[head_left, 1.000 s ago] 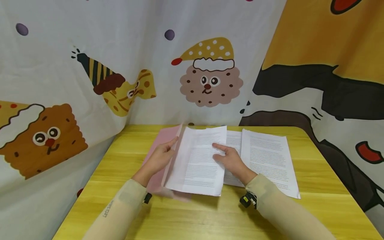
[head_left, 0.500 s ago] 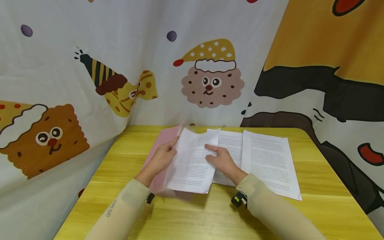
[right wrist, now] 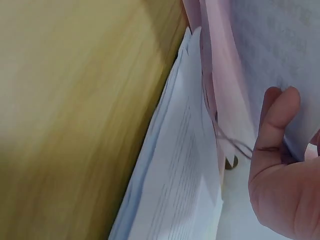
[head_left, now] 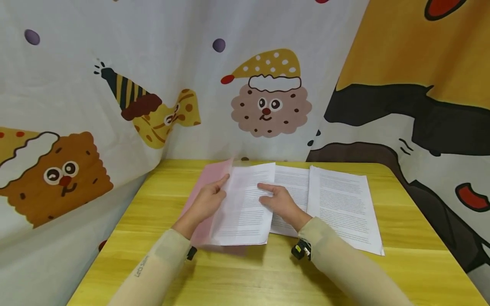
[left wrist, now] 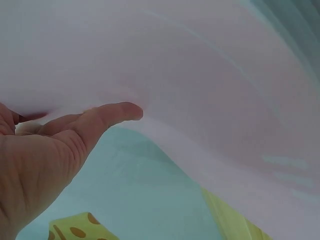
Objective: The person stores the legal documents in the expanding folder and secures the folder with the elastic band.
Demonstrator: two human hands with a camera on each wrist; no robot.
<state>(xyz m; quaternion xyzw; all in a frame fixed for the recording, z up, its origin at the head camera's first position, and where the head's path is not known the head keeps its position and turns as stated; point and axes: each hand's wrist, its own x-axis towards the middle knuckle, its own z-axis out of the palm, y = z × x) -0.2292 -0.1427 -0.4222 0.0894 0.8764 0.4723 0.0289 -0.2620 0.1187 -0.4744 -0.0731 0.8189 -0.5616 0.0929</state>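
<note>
A pink translucent folder (head_left: 204,180) stands spread at the table's middle left. My left hand (head_left: 204,203) holds its raised cover, thumb along the sheet; in the left wrist view the pink plastic (left wrist: 180,75) fills much of the picture. Printed paper (head_left: 250,223) lies partly behind the see-through cover, its left part tinted pink. My right hand (head_left: 283,204) pinches that paper near its right edge, thumb and forefinger on the printed face. The right wrist view has the hand (right wrist: 282,165) at the paper (right wrist: 280,45); its other fingers are mostly hidden.
Right of the folder lie two overlapping printed stacks, one partly covered (head_left: 289,176) and one farther right (head_left: 342,208). All rest on a yellow wood-grain table (head_left: 245,284). A cartoon-print curtain (head_left: 191,140) hangs behind the table's back edge.
The right hand has moved left with the paper, bringing it farther behind the folder's cover. The paper bowed midway and is flatter now. More of the stack behind shows. The left hand hardly moved.
</note>
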